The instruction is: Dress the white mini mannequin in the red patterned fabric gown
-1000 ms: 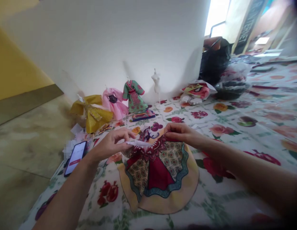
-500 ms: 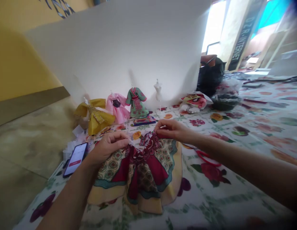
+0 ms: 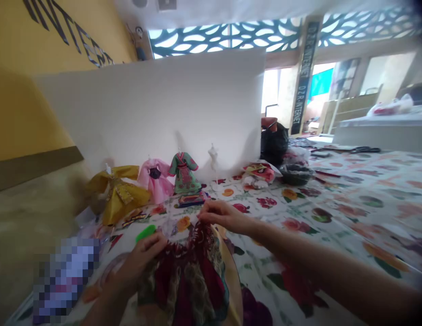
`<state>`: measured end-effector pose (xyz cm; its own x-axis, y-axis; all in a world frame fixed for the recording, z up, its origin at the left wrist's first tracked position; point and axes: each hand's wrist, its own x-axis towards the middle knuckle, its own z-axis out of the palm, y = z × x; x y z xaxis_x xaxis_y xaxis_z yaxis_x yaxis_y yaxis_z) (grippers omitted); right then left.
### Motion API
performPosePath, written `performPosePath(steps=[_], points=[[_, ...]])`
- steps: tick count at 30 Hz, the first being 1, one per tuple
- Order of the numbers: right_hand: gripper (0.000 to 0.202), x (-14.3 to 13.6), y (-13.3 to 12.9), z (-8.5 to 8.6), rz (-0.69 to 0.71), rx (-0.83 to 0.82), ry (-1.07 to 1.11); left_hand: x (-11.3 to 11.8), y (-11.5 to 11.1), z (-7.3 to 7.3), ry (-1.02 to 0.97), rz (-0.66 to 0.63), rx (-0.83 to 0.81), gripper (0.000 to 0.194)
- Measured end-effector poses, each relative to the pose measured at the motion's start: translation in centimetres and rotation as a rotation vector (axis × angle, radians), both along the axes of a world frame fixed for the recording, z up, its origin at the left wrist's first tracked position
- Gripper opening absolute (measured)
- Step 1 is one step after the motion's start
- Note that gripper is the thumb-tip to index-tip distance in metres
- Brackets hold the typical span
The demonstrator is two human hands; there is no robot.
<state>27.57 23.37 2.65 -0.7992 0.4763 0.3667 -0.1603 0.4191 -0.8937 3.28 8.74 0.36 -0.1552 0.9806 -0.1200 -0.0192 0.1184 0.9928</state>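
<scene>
A small patterned dress [image 3: 186, 280] in maroon, cream and teal hangs low in the middle of the head view, between my hands. My left hand [image 3: 147, 251] pinches its upper left edge, beside a bright green object [image 3: 146, 232]. At the dress's upper right edge, my right hand [image 3: 219, 215] has thumb and fingers closed on the fabric. The lower hem is partly cut off by the frame's bottom edge.
Behind stand a yellow dress [image 3: 124, 192], a pink dress [image 3: 156, 181], a green robe [image 3: 184, 173] and a bare white mannequin [image 3: 213, 163]. Folded cloth [image 3: 192, 199] lies before the robe. A bundle [image 3: 260, 174] and dark bowl [image 3: 297, 175] are right; a blurred-out phone [image 3: 70, 276] is left.
The view has tilted up, so hands and dress appear lower. The dress looks narrower and more bunched. The green object now shows behind my left hand.
</scene>
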Motion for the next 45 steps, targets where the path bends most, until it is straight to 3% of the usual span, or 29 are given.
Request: performPosePath(steps=[4,7,11,14,17,21,26,33,37,42,45], points=[[0.036,0.8,1.2,-0.2,-0.004,-0.052,-0.034,-0.4,0.3,-0.5,0.160,-0.084,-0.021,0.040],[0.036,0.9,2.8,-0.4,-0.057,0.043,-0.129,-0.5,0.2,-1.0,0.257,-0.076,-0.013,0.044],[0.034,0.5,7.7,0.1,-0.340,0.123,-0.111,-0.4,0.0,-1.4,0.337,-0.037,0.007,0.043],[0.038,0.1,12.8,1.0,-0.661,0.105,-0.025,-0.5,0.0,-1.6,0.376,-0.063,0.018,0.034],[0.043,-0.5,17.5,1.8,-0.897,0.084,-0.026,-0.8,0.1,-2.1,0.400,-0.123,0.007,0.029],[0.046,-1.6,21.4,2.6,-1.034,0.064,-0.083,-1.0,0.3,-2.8,0.421,-0.161,-0.003,0.025],[0.035,-3.1,23.7,3.1,-1.055,0.033,-0.144,-1.2,0.3,-2.8,0.486,-0.156,-0.034,0.021],[0.028,-3.3,24.2,3.0,-0.997,0.060,-0.194,-2.1,0.0,-3.3,0.706,-0.220,-0.069,0.033],[0.024,-1.6,22.5,4.6,-1.016,0.129,-0.116,-2.3,0.0,-3.6,0.712,-0.194,-0.053,0.028],[0.032,0.7,17.1,7.7,-0.900,0.154,0.072,-2.0,-0.2,-2.8,0.698,-0.126,0.010,0.021],[0.033,1.0,12.3,8.3,-0.757,0.117,0.129,-1.2,-0.3,-2.2,0.704,-0.092,0.070,0.018]])
